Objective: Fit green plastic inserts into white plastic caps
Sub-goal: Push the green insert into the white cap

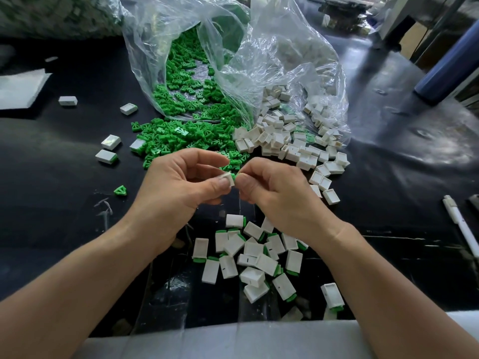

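Observation:
My left hand (181,182) pinches a small white cap (228,178) between thumb and fingers. My right hand (272,190) pinches a green insert (234,176) whose tip touches the cap's open side. Both hands meet above the black table. A heap of loose green inserts (186,136) spills from a clear bag just beyond my hands. Empty white caps (290,141) lie heaped to the right of it. A pile of several caps with green inserts in them (254,257) lies near me, under my wrists.
The clear plastic bag (259,55) lies open across the back of the black table (64,203). A few single caps (111,142) and one green insert (120,190) lie at the left. A white pen (460,224) is at the right edge, a blue cylinder (451,66) beyond it.

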Action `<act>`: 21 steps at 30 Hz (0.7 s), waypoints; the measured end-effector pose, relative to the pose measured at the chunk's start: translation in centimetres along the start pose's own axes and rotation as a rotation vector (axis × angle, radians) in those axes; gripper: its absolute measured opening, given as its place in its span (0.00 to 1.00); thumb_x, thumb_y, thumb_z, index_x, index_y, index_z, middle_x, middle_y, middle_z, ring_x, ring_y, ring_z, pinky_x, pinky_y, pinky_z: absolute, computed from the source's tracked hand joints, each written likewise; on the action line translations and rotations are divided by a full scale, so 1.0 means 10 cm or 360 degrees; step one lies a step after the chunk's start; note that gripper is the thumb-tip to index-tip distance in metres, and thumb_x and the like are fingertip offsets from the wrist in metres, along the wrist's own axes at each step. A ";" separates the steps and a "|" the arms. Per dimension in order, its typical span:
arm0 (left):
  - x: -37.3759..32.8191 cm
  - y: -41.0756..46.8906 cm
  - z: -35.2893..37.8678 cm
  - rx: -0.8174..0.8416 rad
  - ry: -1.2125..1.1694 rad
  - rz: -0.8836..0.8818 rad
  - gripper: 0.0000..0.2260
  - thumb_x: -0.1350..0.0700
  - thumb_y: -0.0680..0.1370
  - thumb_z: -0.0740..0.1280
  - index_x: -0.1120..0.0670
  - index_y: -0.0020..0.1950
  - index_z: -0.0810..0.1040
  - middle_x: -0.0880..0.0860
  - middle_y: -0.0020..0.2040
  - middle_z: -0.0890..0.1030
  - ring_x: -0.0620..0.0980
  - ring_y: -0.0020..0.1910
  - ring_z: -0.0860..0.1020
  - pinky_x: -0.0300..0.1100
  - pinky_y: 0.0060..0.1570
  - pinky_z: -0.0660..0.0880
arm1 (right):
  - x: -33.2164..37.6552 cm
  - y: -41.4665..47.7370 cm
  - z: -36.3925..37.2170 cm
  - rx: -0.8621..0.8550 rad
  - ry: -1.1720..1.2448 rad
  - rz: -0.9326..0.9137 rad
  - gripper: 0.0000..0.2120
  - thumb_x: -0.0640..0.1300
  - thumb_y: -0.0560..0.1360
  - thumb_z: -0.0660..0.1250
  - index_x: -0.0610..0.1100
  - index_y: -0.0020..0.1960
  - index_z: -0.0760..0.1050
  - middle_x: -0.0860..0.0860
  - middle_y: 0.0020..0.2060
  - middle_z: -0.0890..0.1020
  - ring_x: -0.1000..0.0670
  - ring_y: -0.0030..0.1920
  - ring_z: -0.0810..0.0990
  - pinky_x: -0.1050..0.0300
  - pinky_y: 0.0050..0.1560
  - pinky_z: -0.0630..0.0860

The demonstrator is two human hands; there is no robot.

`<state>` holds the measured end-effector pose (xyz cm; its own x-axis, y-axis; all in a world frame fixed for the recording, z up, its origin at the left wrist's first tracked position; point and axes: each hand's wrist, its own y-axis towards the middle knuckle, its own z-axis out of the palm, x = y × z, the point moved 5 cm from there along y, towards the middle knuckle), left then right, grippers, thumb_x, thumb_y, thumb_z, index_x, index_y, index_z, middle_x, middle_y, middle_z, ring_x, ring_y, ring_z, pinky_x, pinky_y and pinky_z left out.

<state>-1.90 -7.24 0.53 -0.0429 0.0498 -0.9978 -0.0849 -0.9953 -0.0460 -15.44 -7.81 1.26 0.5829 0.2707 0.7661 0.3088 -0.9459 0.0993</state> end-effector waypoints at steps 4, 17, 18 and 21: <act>0.00 0.00 0.01 0.0038 0.0002 0.0004 0.12 0.61 0.62 0.71 0.55 0.44 0.80 0.51 0.32 0.83 0.45 0.31 0.81 0.33 0.30 0.76 | 0.04 -0.02 0.01 0.0049 -0.0084 -0.0043 0.08 0.42 0.78 0.61 0.44 0.39 0.72 0.46 0.34 0.78 0.51 0.34 0.71 0.53 0.38 0.68; -0.09 -0.10 -0.03 0.0112 0.0652 0.0344 0.22 0.66 0.66 0.74 0.43 0.51 0.77 0.46 0.35 0.83 0.46 0.32 0.81 0.37 0.38 0.79 | 0.19 -0.09 0.07 0.0194 -0.0664 -0.0472 0.07 0.38 0.75 0.60 0.37 0.40 0.72 0.53 0.33 0.67 0.49 0.35 0.66 0.52 0.35 0.63; -0.10 -0.11 -0.02 0.0127 0.0700 0.0366 0.23 0.67 0.66 0.74 0.41 0.51 0.77 0.46 0.36 0.83 0.46 0.33 0.81 0.37 0.38 0.79 | 0.20 -0.10 0.08 0.0206 -0.0696 -0.0506 0.06 0.37 0.75 0.61 0.37 0.40 0.72 0.52 0.33 0.67 0.49 0.35 0.65 0.52 0.34 0.63; -0.09 -0.11 -0.01 0.0169 0.0716 0.0363 0.25 0.68 0.66 0.74 0.40 0.51 0.76 0.46 0.35 0.83 0.46 0.33 0.80 0.37 0.38 0.79 | 0.21 -0.11 0.10 0.0216 -0.0707 -0.0564 0.06 0.36 0.73 0.61 0.36 0.38 0.72 0.52 0.32 0.67 0.49 0.34 0.65 0.52 0.33 0.65</act>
<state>-1.68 -6.19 1.48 0.3587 -0.2313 -0.9044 -0.2247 -0.9617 0.1568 -13.83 -6.07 2.15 0.6768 0.6431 0.3583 0.6188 -0.7606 0.1962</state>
